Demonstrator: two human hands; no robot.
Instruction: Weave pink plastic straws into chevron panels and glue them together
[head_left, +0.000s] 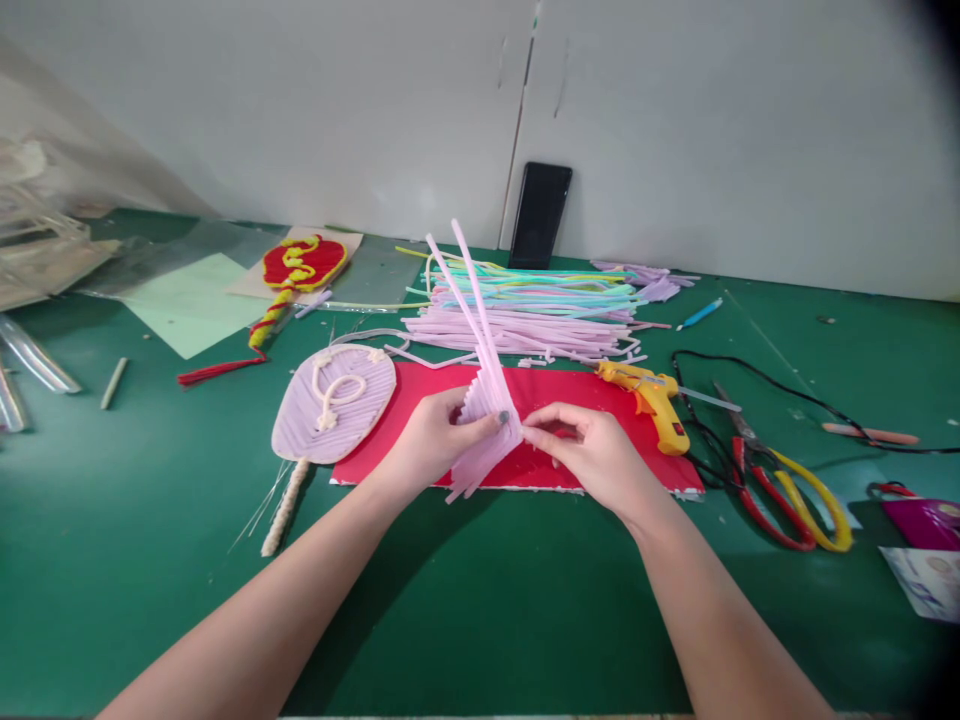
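Green tabletop (525,610) lies below; left fingers (481,430) hold the folded lilac strips (491,385), right fingers (553,413) pinch their right edge. Pressing each fold flat seems wise.

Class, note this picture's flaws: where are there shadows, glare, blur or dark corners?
Head view: soft shadow on the green table below the left hand; head view: bright glare on clear plastic strips; head view: white card details blurred, right corners dark.
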